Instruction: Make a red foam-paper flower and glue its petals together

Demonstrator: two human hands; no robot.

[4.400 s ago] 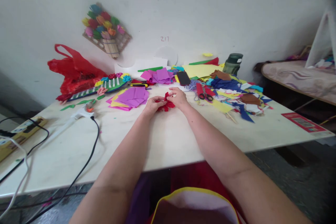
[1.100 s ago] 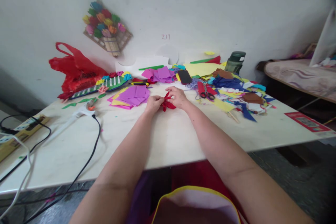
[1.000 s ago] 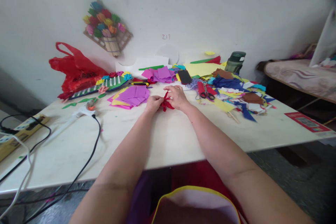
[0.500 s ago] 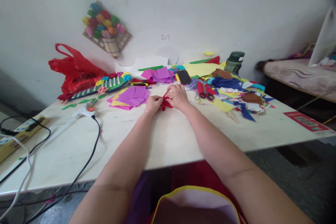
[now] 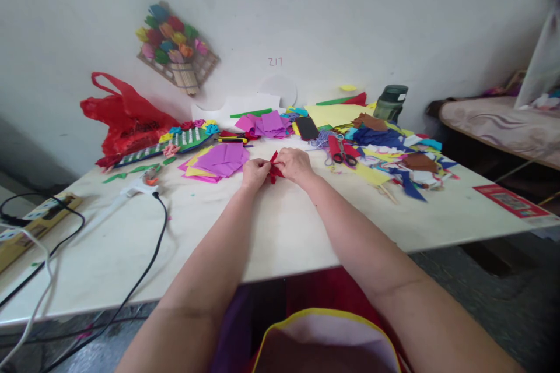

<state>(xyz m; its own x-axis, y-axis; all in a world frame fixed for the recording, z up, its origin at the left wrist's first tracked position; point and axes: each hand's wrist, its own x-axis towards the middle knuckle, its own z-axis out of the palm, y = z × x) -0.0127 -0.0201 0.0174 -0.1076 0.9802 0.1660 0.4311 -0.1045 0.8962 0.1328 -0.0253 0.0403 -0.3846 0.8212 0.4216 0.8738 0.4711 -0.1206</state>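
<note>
Between my two hands, above the middle of the white table, is a small folded piece of red paper. My left hand pinches its left side with thumb and fingertips. On the right side, the fingers of my right hand are closed on the same piece. A pointed red tip sticks up between the fingers, and some of the paper is hidden behind them. Left of my hands lies a stack of purple and yellow paper squares. To the right, scissors rest on red paper.
At the left are a glue gun with a black cord, a power strip and a red plastic bag. Colourful paper scraps pile up at the right near a green bottle. A phone lies behind my hands.
My right hand has lowered slightly and its fingers have drawn in closer around the red paper. The paper's upper tip now stands more upright. My left hand is almost unmoved.
</note>
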